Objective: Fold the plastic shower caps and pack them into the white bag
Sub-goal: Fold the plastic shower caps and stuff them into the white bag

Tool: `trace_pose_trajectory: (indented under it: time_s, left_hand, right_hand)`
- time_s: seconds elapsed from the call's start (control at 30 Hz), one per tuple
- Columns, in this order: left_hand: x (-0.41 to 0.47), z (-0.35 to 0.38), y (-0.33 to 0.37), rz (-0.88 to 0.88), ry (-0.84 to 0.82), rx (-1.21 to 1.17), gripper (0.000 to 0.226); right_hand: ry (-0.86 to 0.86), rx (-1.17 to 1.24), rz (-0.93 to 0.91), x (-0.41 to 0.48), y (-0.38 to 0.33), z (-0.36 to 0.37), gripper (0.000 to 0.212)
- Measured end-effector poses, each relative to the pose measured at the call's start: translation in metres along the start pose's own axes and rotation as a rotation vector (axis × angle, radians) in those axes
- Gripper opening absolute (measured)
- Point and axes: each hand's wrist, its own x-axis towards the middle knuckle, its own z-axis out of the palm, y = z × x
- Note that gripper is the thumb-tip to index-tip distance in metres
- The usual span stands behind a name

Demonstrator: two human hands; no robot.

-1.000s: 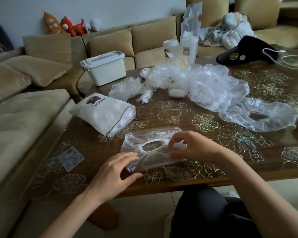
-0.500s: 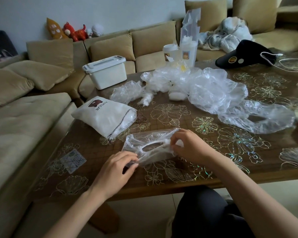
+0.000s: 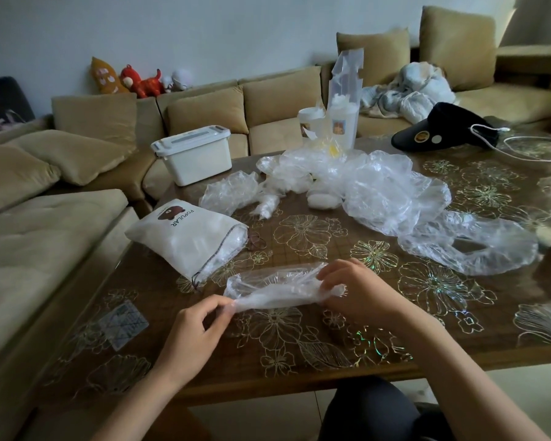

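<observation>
A clear plastic shower cap point(image 3: 277, 289), folded into a narrow strip, lies stretched between my hands just above the table near its front edge. My left hand point(image 3: 198, 326) pinches the strip's left end. My right hand point(image 3: 360, 289) grips its right end, fingers curled over the plastic. The white drawstring bag point(image 3: 188, 237), printed with a bear and "POPULAR", lies on its side to the left beyond the cap, its open mouth facing right with plastic inside. A loose heap of unfolded caps point(image 3: 372, 192) spreads across the table's middle and right.
The brown flower-patterned table point(image 3: 331, 345) also holds a white lidded box point(image 3: 193, 155), two cups in clear wrap point(image 3: 341, 122), a black visor cap point(image 3: 439, 128) with a white cord, and a small card point(image 3: 123, 323). Beige sofas surround it on the left and behind.
The cap went from lying flat and open with its hole showing to being gathered into a narrow strip. Both hands moved to its ends and lifted it slightly.
</observation>
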Motion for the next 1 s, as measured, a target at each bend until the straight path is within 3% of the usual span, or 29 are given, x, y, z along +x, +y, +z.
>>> trace_pose_trajectory:
  time_s: [0.17,0.27,0.43,0.6,0.8,0.87,0.93,1.0]
  left_hand:
    - [0.008,0.001,0.006,-0.012,-0.002,-0.086,0.021]
    - [0.016,0.015,0.0,-0.093,0.093,-0.029,0.028]
    - [0.029,0.034,0.005,-0.187,0.297,0.254,0.038]
    - [0.029,0.039,0.007,-0.251,0.268,0.637,0.034]
    - [0.027,0.026,0.006,-0.348,0.236,0.783,0.018]
    - [0.027,0.02,0.0,-0.297,0.282,0.768,0.021]
    - [0.033,0.022,0.003,-0.126,0.319,0.653,0.024]
    - [0.04,0.033,0.016,0.051,0.206,0.553,0.031]
  right_hand:
    - [-0.109,0.227,0.106,0.0,0.001,-0.009,0.021]
    - [-0.036,0.222,0.18,0.006,0.002,0.001,0.036]
    - [0.142,0.074,0.313,0.02,-0.002,0.016,0.04]
    - [0.214,-0.089,0.391,0.029,-0.008,0.024,0.036]
    - [0.287,-0.307,0.4,0.031,-0.012,0.035,0.027]
    - [0.343,-0.304,0.407,0.03,-0.015,0.039,0.024]
    - [0.473,-0.289,0.351,0.032,-0.025,0.041,0.013]
    - [0.562,-0.266,0.136,0.035,-0.033,0.047,0.017]
